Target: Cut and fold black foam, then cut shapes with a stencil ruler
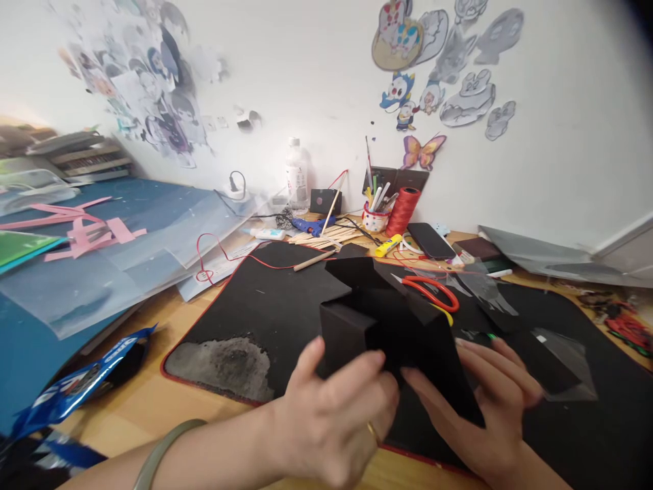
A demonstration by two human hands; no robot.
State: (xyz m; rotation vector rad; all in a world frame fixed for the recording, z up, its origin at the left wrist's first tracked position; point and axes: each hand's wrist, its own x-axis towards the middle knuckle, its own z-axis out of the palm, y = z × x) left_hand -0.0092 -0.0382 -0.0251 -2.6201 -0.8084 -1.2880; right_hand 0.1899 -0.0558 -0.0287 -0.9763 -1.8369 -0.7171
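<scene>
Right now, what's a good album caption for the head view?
Left hand and right hand hold folded black card over a worn mat.

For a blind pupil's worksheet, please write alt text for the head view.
The left hand and right hand hold a folded black piece over a black mat. Red-handled scissors lie farther back, before a pen cup and red spool.

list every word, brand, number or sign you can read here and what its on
No text can be read with certainty:
Blue packet: slanted white letters, too blurred to read for sure.
Clear bottle: marks on its label, too small to read.
White tube: coloured print, too blurred to read.
Black folded piece in the hands: no lettering shows on it.
</scene>
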